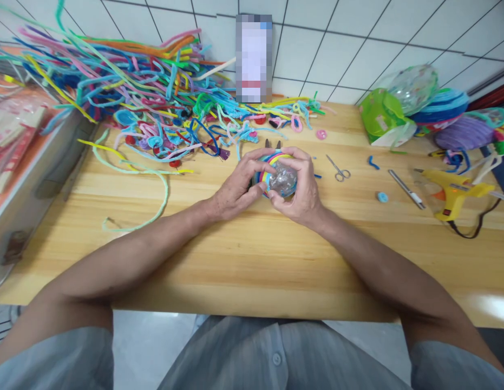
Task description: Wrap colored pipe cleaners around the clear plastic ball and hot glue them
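A clear plastic ball (pixel 282 179) wrapped in rainbow-coloured pipe cleaners sits between both hands over the middle of the wooden table (pixel 243 260). My left hand (pixel 237 187) grips its left side, fingers curled over the coloured bands. My right hand (pixel 299 187) cups the right side and top, thumb pressed on the shiny clear part. Just behind the ball the handles of small pliers (pixel 273 143) stick out.
A big tangle of coloured pipe cleaners (pixel 146 92) covers the back left. A loose pale green one (pixel 154 179) curls left of my hands. Scissors (pixel 339 169), a craft knife (pixel 406 188) and a yellow glue gun (pixel 455 195) lie right, with finished balls (pixel 438 105) behind.
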`<state>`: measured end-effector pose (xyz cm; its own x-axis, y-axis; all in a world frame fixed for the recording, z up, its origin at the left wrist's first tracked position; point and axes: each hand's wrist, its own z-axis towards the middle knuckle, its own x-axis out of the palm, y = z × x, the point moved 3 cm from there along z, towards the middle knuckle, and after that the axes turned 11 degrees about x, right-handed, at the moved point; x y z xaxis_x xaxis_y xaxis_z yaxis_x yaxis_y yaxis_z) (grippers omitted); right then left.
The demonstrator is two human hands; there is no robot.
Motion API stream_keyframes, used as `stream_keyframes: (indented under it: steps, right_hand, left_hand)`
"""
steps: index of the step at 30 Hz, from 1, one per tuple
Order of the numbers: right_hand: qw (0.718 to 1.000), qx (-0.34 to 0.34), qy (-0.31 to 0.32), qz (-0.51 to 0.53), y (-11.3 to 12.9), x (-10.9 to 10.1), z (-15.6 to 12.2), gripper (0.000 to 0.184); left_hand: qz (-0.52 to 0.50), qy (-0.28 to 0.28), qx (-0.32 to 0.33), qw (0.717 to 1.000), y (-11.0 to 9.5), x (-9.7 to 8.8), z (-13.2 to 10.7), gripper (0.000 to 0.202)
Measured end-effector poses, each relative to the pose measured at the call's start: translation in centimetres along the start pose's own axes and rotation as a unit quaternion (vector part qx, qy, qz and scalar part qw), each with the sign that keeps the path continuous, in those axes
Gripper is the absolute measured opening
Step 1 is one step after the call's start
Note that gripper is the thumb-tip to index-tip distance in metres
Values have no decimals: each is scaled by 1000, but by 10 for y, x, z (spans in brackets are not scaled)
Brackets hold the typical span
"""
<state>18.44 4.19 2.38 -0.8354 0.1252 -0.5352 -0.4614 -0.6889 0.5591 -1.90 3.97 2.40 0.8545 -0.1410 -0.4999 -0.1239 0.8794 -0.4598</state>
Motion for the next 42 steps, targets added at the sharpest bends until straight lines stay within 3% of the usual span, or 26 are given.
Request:
stream_keyframes:
  steps: [16,42]
  right_hand:
    - [999,-14,46,14,-11,-8,-1,77]
    - [999,-25,36,-1,-11,-7,-1,84]
  left_hand:
    - [0,14,8,1000,3,-1,-1,34]
    - [-28,3,14,1000,7,0,-2,45]
